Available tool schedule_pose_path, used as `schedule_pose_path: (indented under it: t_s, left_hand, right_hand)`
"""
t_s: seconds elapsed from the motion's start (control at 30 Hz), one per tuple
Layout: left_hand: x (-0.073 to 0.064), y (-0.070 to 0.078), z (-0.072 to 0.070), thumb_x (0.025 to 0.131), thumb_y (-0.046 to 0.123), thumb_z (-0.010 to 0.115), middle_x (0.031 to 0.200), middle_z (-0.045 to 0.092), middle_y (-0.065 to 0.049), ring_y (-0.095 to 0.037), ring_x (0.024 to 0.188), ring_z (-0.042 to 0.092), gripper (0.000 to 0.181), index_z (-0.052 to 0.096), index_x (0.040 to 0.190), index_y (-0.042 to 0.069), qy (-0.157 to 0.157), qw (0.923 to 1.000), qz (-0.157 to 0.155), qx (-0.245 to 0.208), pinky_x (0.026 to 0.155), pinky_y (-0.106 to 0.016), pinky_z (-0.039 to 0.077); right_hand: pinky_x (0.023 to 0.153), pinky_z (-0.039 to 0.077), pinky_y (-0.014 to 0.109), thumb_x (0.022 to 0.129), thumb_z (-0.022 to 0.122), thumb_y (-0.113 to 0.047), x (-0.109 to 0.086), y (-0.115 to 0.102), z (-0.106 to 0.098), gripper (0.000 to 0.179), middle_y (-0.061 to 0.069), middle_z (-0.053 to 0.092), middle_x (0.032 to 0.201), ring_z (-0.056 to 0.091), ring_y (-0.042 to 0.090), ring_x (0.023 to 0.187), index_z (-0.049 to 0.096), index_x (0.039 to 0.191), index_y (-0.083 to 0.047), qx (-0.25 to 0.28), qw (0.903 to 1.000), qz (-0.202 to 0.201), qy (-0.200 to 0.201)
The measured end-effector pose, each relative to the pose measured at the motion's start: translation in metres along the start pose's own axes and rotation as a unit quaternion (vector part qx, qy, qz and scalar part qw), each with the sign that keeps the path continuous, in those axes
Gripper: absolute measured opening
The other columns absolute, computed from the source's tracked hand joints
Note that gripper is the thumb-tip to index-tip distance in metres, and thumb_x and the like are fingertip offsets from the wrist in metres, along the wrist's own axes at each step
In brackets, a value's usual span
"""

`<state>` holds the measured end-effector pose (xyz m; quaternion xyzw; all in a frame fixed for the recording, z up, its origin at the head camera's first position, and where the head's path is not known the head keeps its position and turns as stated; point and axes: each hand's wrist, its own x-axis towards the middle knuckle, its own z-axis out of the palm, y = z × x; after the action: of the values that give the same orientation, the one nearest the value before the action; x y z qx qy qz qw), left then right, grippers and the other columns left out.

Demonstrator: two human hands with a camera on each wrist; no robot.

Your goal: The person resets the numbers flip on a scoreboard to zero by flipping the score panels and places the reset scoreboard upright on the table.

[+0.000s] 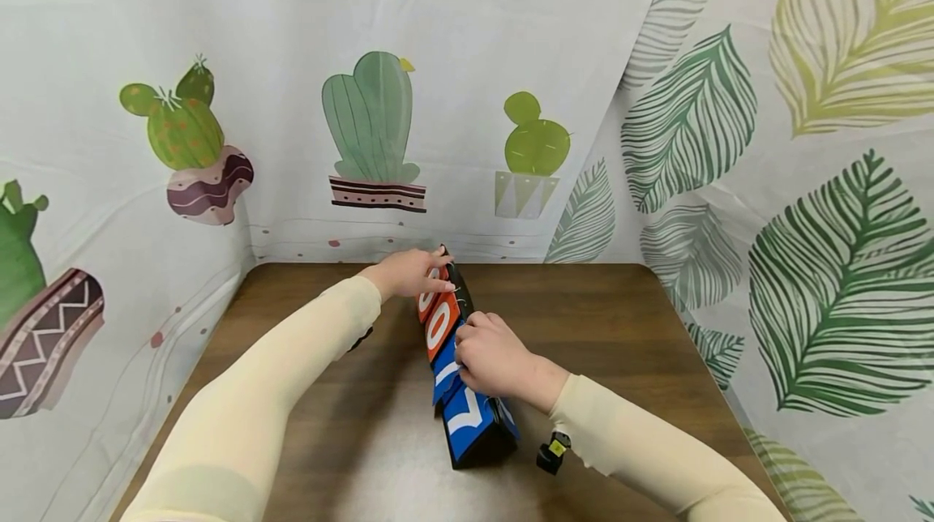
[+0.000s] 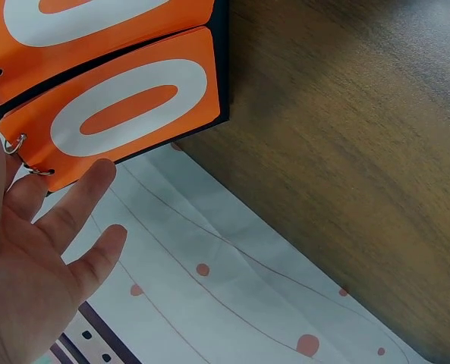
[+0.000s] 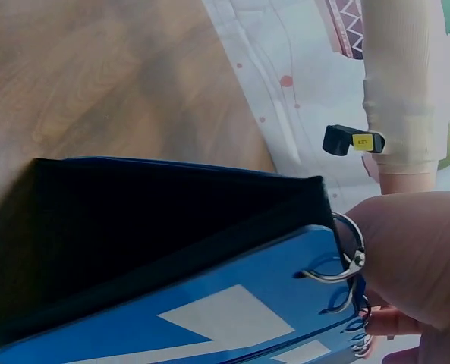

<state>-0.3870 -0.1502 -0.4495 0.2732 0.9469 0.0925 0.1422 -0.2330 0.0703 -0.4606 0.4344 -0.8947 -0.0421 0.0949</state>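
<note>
A tabletop flip scoreboard (image 1: 467,445) stands lengthwise on the table, with white numbers on orange cards (image 2: 133,110) at its far end and blue cards (image 3: 232,315) at its near end. Metal rings (image 3: 354,262) bind the cards along the top ridge. My left hand (image 1: 412,271) holds the ridge at the far end, its outer fingers spread beside the last orange card. Over the blue section, my right hand (image 1: 496,356) grips at the ridge with curled fingers. A blue card beneath it juts out from the board. The right fingertips are mostly hidden.
The brown wooden table (image 1: 350,433) reaches back to a white curtain (image 1: 452,3) printed with cacti. A leaf-patterned curtain (image 1: 700,246) hangs along the right side. A small black device with a yellow label (image 1: 554,451) is on my right wrist.
</note>
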Motion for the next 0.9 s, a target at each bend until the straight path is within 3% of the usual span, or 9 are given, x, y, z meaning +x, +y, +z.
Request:
schedule_pose_path:
  t_s: [0.13,0.3,0.37,0.43,0.5,0.63,0.73,0.8,0.9]
  left_hand:
    - [0.0,0.0,0.0,0.096,0.071,0.051,0.173,0.021,-0.006,-0.029,0.13,0.061,0.08,0.032,0.161,0.03,0.001,1.0,-0.002,0.005,0.08,-0.036,0.052]
    - [0.001,0.0,0.001,0.096,0.071,0.052,0.172,0.021,-0.006,-0.03,0.142,0.053,0.079,0.033,0.161,0.03,0.004,0.9999,-0.005,0.009,0.094,-0.04,0.054]
    - [0.001,0.0,0.001,0.096,0.07,0.053,0.172,0.021,-0.007,-0.031,0.142,0.053,0.079,0.034,0.161,0.03,0.004,1.0,-0.006,0.005,0.097,-0.043,0.054]
    - [0.001,0.0,0.001,0.096,0.069,0.054,0.172,0.022,-0.007,-0.031,0.142,0.052,0.079,0.034,0.161,0.029,0.002,1.0,-0.005,0.003,0.102,-0.045,0.054]
    - [0.002,-0.001,0.001,0.096,0.069,0.053,0.172,0.021,-0.007,-0.031,0.143,0.051,0.079,0.034,0.161,0.029,0.0,1.0,-0.003,0.001,0.106,-0.048,0.052]
    - [0.003,-0.001,0.001,0.096,0.07,0.052,0.173,0.02,-0.007,-0.031,0.147,0.047,0.079,0.032,0.161,0.029,-0.001,1.0,-0.004,0.004,0.114,-0.052,0.045]
    - [0.003,0.0,0.001,0.096,0.069,0.053,0.173,0.021,-0.007,-0.032,0.149,0.044,0.079,0.033,0.161,0.03,-0.001,0.9999,-0.011,0.003,0.117,-0.053,0.042]
    - [0.003,0.001,0.001,0.096,0.069,0.054,0.173,0.021,-0.007,-0.032,0.149,0.044,0.079,0.033,0.161,0.03,-0.001,0.9999,-0.014,0.002,0.117,-0.053,0.042]
    - [0.002,0.002,0.001,0.096,0.069,0.055,0.173,0.021,-0.007,-0.033,0.147,0.047,0.079,0.033,0.161,0.029,0.001,0.9999,-0.015,0.003,0.115,-0.052,0.044]
  right_hand:
    - [0.089,0.047,0.04,0.089,0.074,-0.032,0.002,0.002,0.0,0.01,-0.001,0.066,0.101,0.052,0.021,0.098,0.082,0.088,-0.026,-0.01,0.9999,-0.005,-0.013]
    - [0.092,0.044,0.042,0.09,0.072,-0.046,0.003,0.005,-0.001,0.02,-0.001,0.061,0.105,0.047,0.021,0.102,0.082,0.087,-0.029,0.003,0.9991,-0.002,-0.043]
    - [0.093,0.044,0.043,0.092,0.07,-0.05,0.003,0.009,-0.004,0.025,0.0,0.061,0.109,0.047,0.02,0.104,0.083,0.092,-0.029,0.04,0.9978,-0.005,-0.053]
    - [0.093,0.045,0.041,0.094,0.069,-0.05,0.002,0.016,-0.007,0.026,-0.001,0.062,0.113,0.049,0.019,0.107,0.083,0.1,-0.028,0.109,0.9929,-0.009,-0.047]
    - [0.094,0.048,0.039,0.095,0.07,-0.046,0.001,0.026,-0.011,0.027,-0.001,0.063,0.116,0.052,0.017,0.109,0.081,0.108,-0.026,0.203,0.9788,-0.008,-0.023]
    - [0.092,0.054,0.032,0.095,0.073,-0.033,-0.004,0.052,-0.007,0.027,-0.001,0.069,0.117,0.062,0.014,0.108,0.079,0.116,-0.017,0.376,0.9253,0.021,0.048]
    - [0.086,0.058,0.031,0.096,0.074,-0.026,-0.01,0.07,0.005,0.026,0.003,0.074,0.113,0.068,0.013,0.101,0.077,0.117,-0.012,0.476,0.8727,0.081,0.071]
    - [0.084,0.06,0.033,0.097,0.073,-0.026,-0.016,0.079,0.017,0.027,0.006,0.075,0.113,0.07,0.014,0.096,0.076,0.119,-0.011,0.532,0.8333,0.135,0.066]
    - [0.089,0.061,0.043,0.098,0.07,-0.029,-0.024,0.086,0.035,0.032,0.014,0.074,0.117,0.071,0.017,0.096,0.073,0.124,-0.01,0.607,0.7641,0.216,0.038]
